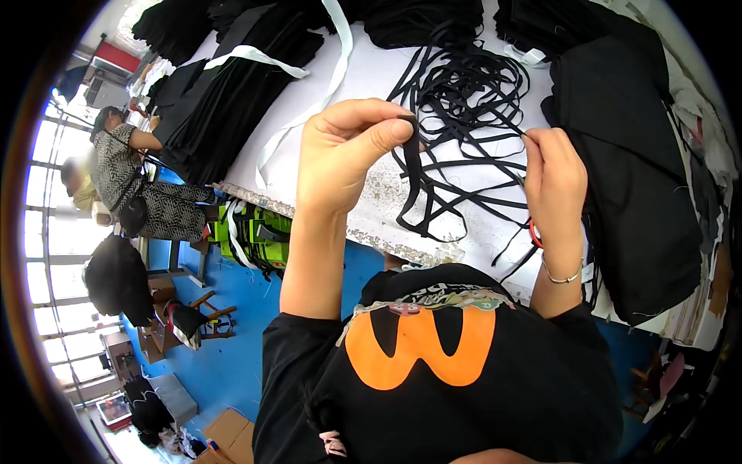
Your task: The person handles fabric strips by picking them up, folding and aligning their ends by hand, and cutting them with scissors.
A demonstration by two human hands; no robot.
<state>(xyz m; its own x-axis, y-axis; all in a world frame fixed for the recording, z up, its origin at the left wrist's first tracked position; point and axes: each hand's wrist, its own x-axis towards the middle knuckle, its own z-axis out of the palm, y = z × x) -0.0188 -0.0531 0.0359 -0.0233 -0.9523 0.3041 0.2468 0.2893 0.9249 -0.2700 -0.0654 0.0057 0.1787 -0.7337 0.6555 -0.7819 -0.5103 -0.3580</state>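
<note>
My left hand [340, 155] is raised over the table edge, thumb and forefinger pinched on a black fabric strap [413, 170] that hangs down in a narrow loop. To the right, my right hand [555, 176] has its fingertips closed on another stretch of thin black strap [506, 121] running from the pile. A small red loop [535, 233] shows at the heel of that hand; what it belongs to is hidden. Between and beyond the hands lies a tangled heap of black straps [471, 89] on the white tabletop [363, 85].
Stacked black fabric pieces [232, 100] lie at the left, with white strips [340, 58] beside them. A large black fabric pile [618, 170] borders my right hand. Below the table edge is a green bundle [255, 240]. Another person [127, 162] works at the far left.
</note>
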